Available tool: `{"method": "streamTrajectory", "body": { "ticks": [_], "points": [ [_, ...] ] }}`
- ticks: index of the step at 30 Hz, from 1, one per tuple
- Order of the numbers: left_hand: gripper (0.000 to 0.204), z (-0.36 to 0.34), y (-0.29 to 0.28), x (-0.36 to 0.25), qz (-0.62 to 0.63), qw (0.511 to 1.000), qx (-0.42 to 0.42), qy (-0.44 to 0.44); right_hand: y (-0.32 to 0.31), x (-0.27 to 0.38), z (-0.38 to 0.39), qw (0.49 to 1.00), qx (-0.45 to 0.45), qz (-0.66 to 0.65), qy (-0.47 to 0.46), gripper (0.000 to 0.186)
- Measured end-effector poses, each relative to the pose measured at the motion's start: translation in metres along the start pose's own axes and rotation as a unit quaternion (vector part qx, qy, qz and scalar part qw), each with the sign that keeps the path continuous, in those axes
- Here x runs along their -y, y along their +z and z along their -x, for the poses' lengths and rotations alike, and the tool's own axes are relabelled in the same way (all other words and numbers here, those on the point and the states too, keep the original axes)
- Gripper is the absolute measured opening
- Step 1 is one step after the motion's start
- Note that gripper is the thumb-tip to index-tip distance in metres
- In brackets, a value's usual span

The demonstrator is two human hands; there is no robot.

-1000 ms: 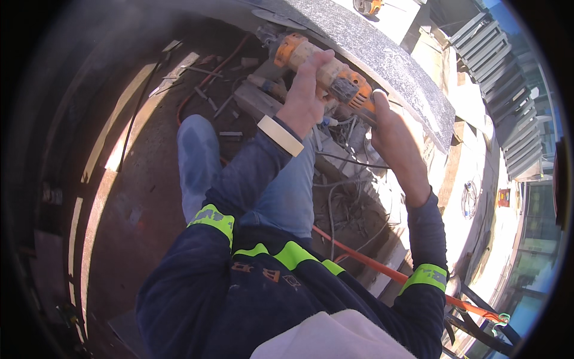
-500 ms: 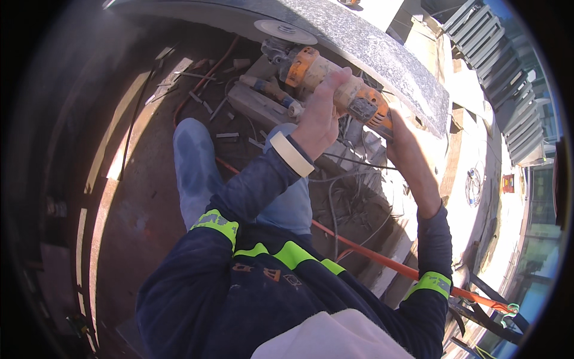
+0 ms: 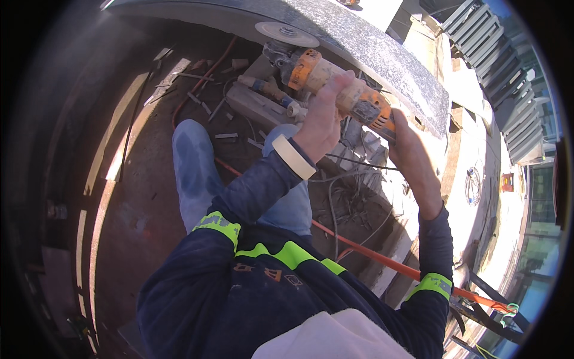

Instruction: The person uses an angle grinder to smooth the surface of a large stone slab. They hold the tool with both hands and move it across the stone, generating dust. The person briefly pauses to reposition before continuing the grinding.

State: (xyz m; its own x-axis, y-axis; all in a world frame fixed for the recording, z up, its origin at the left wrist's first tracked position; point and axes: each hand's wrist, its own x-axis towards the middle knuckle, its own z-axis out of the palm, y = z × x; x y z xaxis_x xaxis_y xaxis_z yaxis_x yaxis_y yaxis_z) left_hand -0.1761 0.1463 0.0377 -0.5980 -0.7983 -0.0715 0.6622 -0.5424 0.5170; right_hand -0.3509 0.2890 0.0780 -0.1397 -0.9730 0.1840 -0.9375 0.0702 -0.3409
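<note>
Both my hands hold a dusty orange angle grinder (image 3: 335, 90). My left hand (image 3: 323, 122) wraps round the middle of its body, thumb on top. Around the rear end, near the vents, my right hand (image 3: 409, 143) is closed. The grinder's round pale disc (image 3: 287, 34) is at the near edge of a speckled grey stone slab (image 3: 382, 48); whether it touches the edge I cannot tell. A roll of masking tape (image 3: 293, 157) sits round my left wrist like a bracelet. Pale dust hangs in the air at the upper left.
A second dusty power tool (image 3: 266, 90) lies on a block (image 3: 248, 103) below the slab. Cables and several broken offcuts (image 3: 227, 136) litter the floor by my knees. An orange strap (image 3: 376, 256) runs past my right side. Stacked grey metal pieces (image 3: 508, 84) stand at the far right.
The grinder has shifted very slightly to the right and down along the slab edge, with both hands still round it. Little else differs.
</note>
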Motion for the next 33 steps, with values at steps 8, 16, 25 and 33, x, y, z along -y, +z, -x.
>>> {"method": "streamTrajectory", "body": {
  "ticks": [8, 16, 25, 33],
  "points": [
    [0.048, -0.015, -0.015, -0.019, 0.005, 1.0, -0.02, 0.018, 0.003, 0.023, -0.027, 0.996, 0.006, 0.086, -0.014, 0.062],
    [0.048, -0.04, -0.039, -0.038, -0.004, 0.999, -0.036, 0.016, 0.009, 0.045, -0.052, 0.99, 0.006, 0.137, -0.023, 0.064],
    [0.055, -0.052, -0.046, -0.062, 0.007, 0.998, -0.053, -0.022, 0.022, 0.054, -0.076, 0.98, 0.013, 0.196, -0.013, 0.058],
    [0.043, 0.012, -0.036, -0.062, 0.034, 0.994, -0.007, 0.102, 0.041, 0.062, -0.04, 0.97, -0.066, 0.233, -0.036, 0.069]
  ]
}}
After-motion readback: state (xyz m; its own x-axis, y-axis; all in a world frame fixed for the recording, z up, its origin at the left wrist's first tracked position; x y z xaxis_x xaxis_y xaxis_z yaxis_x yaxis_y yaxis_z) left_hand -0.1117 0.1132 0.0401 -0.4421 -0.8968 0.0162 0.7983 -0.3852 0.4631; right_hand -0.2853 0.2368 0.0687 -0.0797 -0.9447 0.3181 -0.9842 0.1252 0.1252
